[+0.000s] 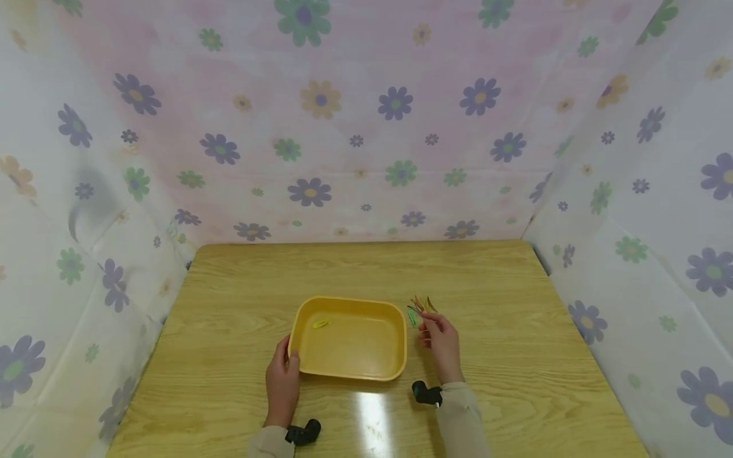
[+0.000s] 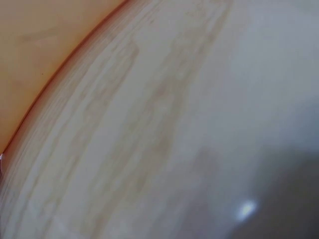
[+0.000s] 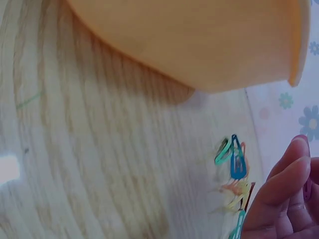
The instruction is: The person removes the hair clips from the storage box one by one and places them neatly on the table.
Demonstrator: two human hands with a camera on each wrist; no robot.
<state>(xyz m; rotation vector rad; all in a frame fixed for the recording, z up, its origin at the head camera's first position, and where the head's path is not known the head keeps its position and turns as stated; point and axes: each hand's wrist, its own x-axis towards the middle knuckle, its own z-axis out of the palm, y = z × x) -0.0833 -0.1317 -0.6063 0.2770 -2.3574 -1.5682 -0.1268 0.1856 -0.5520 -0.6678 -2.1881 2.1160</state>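
Observation:
A yellow plastic basin point(image 1: 352, 337) stands on the table, with one yellow-green snap hair clip point(image 1: 321, 324) inside at its left. My left hand point(image 1: 282, 381) grips the basin's left side, thumb by the near rim. Right of the basin lies a small heap of colored hair clips point(image 1: 422, 304), among them a blue clip point(image 3: 238, 158) and a green clip point(image 3: 223, 152). Over the heap's near side, my right hand point(image 1: 442, 343) pinches a dark pink hair clip point(image 3: 307, 190), partly hidden by the fingers. The left wrist view catches only the basin's wall point(image 2: 45, 45) and blurred tabletop.
The wood-grain table point(image 1: 240, 273) carries a bright light reflection near its front. Flower-printed sheets point(image 1: 355, 127) close off the back and both sides. A black wrist camera point(image 1: 425, 393) sits on the right wrist, another wrist camera point(image 1: 305, 432) on the left.

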